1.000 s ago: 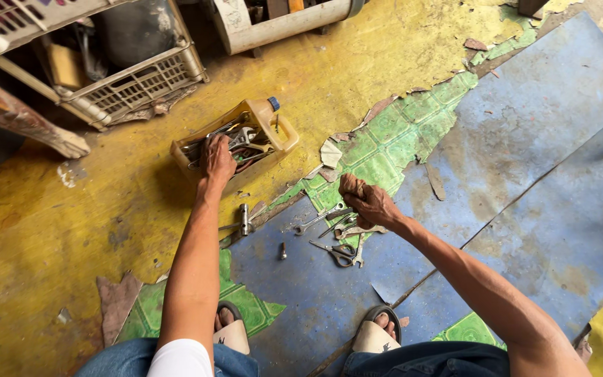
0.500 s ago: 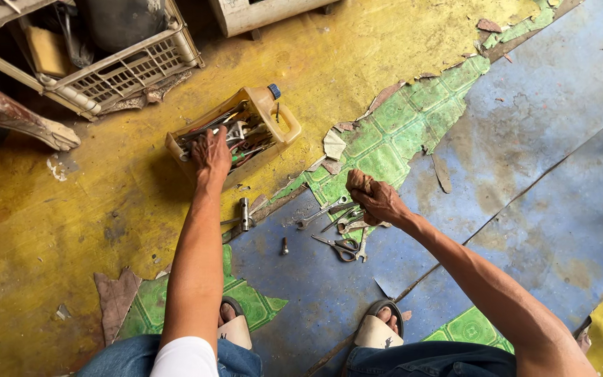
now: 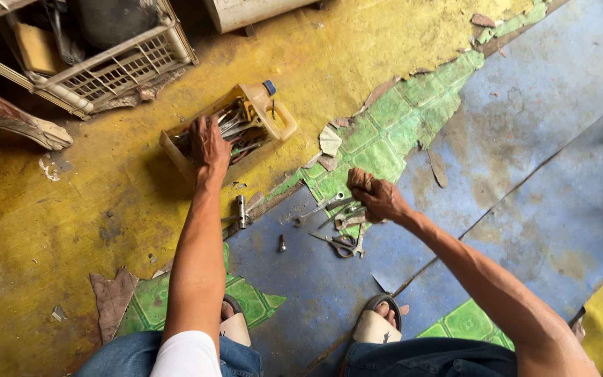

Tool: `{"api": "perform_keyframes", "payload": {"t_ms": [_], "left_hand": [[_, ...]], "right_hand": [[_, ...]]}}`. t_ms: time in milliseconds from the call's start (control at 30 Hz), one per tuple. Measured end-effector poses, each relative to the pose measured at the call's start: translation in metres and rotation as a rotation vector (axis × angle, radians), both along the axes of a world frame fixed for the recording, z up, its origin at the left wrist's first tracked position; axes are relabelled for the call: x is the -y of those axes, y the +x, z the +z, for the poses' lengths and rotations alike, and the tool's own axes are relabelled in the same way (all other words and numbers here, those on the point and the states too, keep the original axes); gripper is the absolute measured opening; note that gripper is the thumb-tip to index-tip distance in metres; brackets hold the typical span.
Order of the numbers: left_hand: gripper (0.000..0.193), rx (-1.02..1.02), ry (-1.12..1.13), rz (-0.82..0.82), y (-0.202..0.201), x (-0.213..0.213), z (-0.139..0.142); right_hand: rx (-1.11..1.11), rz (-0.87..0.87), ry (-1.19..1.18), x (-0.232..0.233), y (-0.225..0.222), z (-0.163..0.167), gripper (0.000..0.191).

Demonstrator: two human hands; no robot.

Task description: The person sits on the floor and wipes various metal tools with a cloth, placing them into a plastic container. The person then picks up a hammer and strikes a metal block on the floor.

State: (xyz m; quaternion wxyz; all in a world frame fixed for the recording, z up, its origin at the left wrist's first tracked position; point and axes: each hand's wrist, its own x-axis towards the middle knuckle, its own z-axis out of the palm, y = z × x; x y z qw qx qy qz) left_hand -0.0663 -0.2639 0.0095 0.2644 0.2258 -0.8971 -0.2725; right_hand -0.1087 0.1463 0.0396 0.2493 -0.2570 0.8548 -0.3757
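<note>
My left hand (image 3: 208, 143) reaches into a cut-open yellow plastic jug (image 3: 282, 123) lying on its side on the floor and filled with several metal tools (image 3: 242, 126). Whether the fingers grip a tool is hidden. My right hand (image 3: 375, 194) hovers over a small pile of tools (image 3: 340, 225) on the blue floor covering, its fingers curled together; a grip on anything cannot be made out. Scissors (image 3: 336, 242) lie at the pile's near side. A socket piece (image 3: 241, 210) and a small bolt (image 3: 282, 243) lie between my arms.
A white plastic crate (image 3: 116, 73) with dark contents stands at the upper left, a worn wooden piece (image 3: 15, 122) beside it. The floor is yellow with peeling green and blue covering (image 3: 399, 119). My sandalled feet (image 3: 378, 324) are at the bottom.
My left hand stays in the jug. My right hand has lifted slightly and shifted a little left above the tool pile. The camera has tilted a bit.
</note>
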Motion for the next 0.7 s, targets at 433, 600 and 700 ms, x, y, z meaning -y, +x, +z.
{"api": "perform_keyframes", "payload": {"t_ms": [433,600,700], "left_hand": [[0.030,0.307,-0.379,-0.622,0.031,-0.186,-0.048],[0.049,0.714,-0.335,-0.619,0.083,-0.221,-0.079],[0.047,0.698,-0.340,-0.565,0.090,-0.220,-0.083]], "right_hand": [[0.024,-0.091,-0.014,-0.021,-0.040,0.032,0.013],[0.074,-0.087,0.061,-0.035,-0.038,0.026,0.015],[0.019,-0.110,0.141,-0.036,-0.039,0.016,0.017]]}}
